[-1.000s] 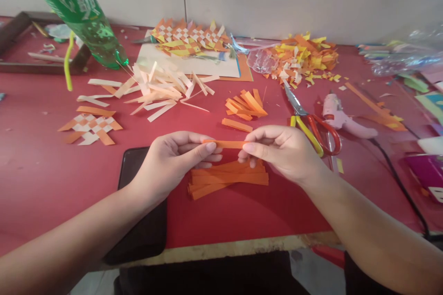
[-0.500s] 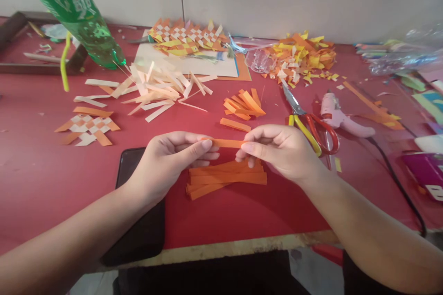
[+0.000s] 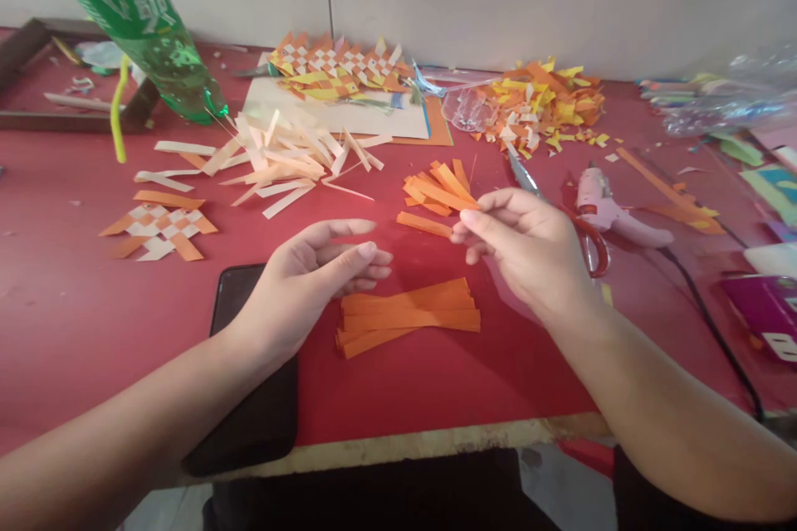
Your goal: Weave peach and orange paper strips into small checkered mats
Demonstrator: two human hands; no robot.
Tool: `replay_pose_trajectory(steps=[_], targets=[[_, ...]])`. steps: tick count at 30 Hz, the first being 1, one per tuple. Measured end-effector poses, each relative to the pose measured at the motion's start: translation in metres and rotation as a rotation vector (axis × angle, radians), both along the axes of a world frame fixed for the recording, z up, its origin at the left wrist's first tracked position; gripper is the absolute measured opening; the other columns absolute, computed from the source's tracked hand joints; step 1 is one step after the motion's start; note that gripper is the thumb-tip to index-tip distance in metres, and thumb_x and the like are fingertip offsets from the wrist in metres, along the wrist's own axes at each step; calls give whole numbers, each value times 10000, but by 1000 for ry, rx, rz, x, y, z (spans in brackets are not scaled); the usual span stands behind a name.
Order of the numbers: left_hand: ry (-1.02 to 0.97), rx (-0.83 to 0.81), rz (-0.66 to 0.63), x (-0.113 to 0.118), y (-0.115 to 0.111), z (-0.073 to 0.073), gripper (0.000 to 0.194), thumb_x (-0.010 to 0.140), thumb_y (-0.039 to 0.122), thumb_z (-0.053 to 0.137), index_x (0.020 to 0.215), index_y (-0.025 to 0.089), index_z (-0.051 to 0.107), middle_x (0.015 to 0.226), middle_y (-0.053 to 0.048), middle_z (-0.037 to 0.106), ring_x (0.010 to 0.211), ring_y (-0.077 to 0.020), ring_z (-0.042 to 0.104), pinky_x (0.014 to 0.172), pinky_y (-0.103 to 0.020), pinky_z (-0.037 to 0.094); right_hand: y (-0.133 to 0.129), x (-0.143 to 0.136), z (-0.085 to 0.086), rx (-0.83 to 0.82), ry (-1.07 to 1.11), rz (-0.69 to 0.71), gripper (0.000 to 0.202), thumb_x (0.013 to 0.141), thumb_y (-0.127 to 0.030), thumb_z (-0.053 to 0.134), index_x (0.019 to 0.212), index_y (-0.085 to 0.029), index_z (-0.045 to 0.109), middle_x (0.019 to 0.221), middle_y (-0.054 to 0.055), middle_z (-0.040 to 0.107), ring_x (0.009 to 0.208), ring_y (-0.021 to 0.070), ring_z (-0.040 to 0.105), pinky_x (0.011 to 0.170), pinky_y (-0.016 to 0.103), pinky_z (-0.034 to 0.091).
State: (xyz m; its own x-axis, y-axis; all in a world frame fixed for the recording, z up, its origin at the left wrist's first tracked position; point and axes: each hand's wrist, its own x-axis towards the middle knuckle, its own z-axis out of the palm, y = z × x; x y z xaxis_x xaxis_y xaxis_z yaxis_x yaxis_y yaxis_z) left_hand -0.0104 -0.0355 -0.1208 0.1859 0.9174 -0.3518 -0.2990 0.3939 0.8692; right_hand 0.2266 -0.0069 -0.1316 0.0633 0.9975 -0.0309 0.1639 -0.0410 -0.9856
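Note:
My left hand (image 3: 317, 261) is empty, thumb and fingers apart, near the upper right corner of a black phone (image 3: 255, 415). My right hand (image 3: 523, 245) pinches the right end of an orange paper strip (image 3: 445, 195). That strip reaches left over a small heap of folded-looking orange strips (image 3: 429, 182); whether it touches them I cannot tell. Just below the heap lies a single orange strip (image 3: 424, 224). Closer to me, a stack of longer orange strips (image 3: 408, 317) rests on the red table. Behind my right hand, scissors (image 3: 594, 245) are partly hidden.
Cream paper strips (image 3: 280, 153) are scattered at centre left, beside a woven orange-and-white piece (image 3: 162, 224). A green bottle (image 3: 149, 41) stands behind. Woven pieces (image 3: 336, 62) and paper scraps (image 3: 541, 104) lie near the wall. A pink glue gun (image 3: 613, 207) with its cord is at right.
My left hand has let go of the orange strip and its fingers have parted. My right hand has moved up and away with the strip, over to the small heap.

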Motion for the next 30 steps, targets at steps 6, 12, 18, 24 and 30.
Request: replay_pose_trajectory(steps=[6, 12, 18, 24, 30], targets=[[4, -5, -14, 0, -1, -2, 132, 881, 323, 728, 878, 200, 681, 781, 16, 770, 725, -114, 735, 723, -202, 578, -4, 6, 7, 327, -582, 64, 167, 864, -327, 720, 855, -239, 578, 752, 3, 596, 655, 152, 571, 618, 311, 472], [83, 68, -106, 1, -5, -1, 149, 894, 351, 710, 873, 207, 676, 773, 17, 767, 755, -111, 724, 758, -200, 569, -17, -7, 18, 230, -695, 812, 194, 828, -394, 776, 827, -217, 698, 945, 49, 635, 945, 210, 577, 826, 346, 481], [238, 207, -184, 1, -8, 4, 140, 916, 342, 680, 895, 204, 668, 803, 1, 765, 801, -132, 732, 771, -212, 559, -20, -9, 17, 153, -694, 819, 124, 915, -269, 680, 810, -203, 670, 943, 48, 627, 955, 205, 561, 859, 354, 467], [300, 300, -148, 1, -11, 3, 143, 900, 339, 694, 957, 216, 650, 891, -21, 759, 900, -170, 731, 824, -258, 563, -18, -8, 16, 212, -675, 804, 102, 943, -242, 631, 868, -196, 682, 957, 59, 631, 951, 202, 569, 854, 356, 471], [478, 390, -155, 0, -9, -7, 323, 804, 365, 788, 1081, 229, 692, 1016, -52, 705, 951, -202, 676, 831, -294, 559, -18, -5, 17, 263, -530, 738, 133, 943, -308, 640, 866, -211, 688, 867, 42, 679, 841, 176, 612, 743, 307, 495]])
